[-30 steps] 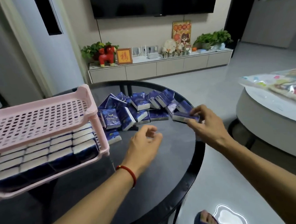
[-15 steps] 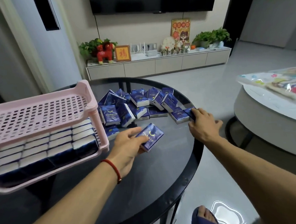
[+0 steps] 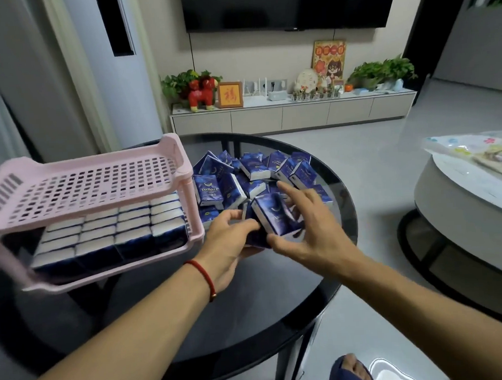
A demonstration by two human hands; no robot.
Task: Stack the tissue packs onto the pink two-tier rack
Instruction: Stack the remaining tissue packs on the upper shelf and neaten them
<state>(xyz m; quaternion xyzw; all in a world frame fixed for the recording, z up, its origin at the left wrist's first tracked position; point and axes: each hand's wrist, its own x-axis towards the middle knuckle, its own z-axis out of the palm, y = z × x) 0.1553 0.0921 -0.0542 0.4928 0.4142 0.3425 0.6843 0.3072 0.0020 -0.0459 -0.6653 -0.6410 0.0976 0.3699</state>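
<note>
Clamping one tissue pack [image 3: 275, 216] together — both hands' [image 3: 226, 244] [image 3: 308, 239] grip — beside rack [image 3: 184, 176] edge.

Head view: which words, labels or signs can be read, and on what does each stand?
"TWINKLE": on the upright dark blue tissue pack beside the pink plastic two-tier rack.
One gold character on the red framed picture: too small to read surely.
Colourful poster characters: blurred.

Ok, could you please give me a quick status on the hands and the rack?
Both hands, left and right, gripping tissue packs. Pink rack: bottom tier full, top tier bare. Nothing in the way.
</note>
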